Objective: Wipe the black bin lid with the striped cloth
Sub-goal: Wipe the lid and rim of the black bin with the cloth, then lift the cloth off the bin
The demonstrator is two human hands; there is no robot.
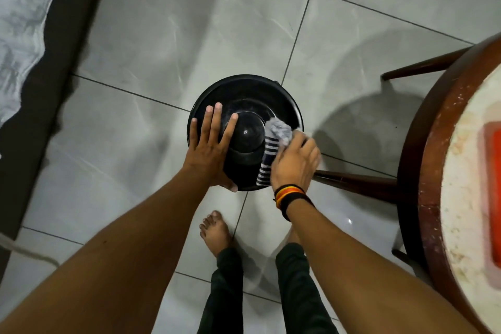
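A round black bin lid (252, 102) with a raised dome in its middle sits on a bin on the tiled floor. My left hand (210, 148) lies flat on the lid's left side, fingers spread, thumb hooked over the near rim. My right hand (295, 161) presses the striped cloth (272, 148) against the lid's right side. The cloth is dark with white stripes and bunches up grey at its far end. The bin body under the lid is hidden.
A round wooden table (431, 160) with a worn pale top stands at the right, one of its dark legs (357, 183) reaching toward the bin. An orange object (492, 187) lies on the table. A dark strip and white fabric (24, 22) run along the left. My bare foot (215, 230) stands just behind the bin.
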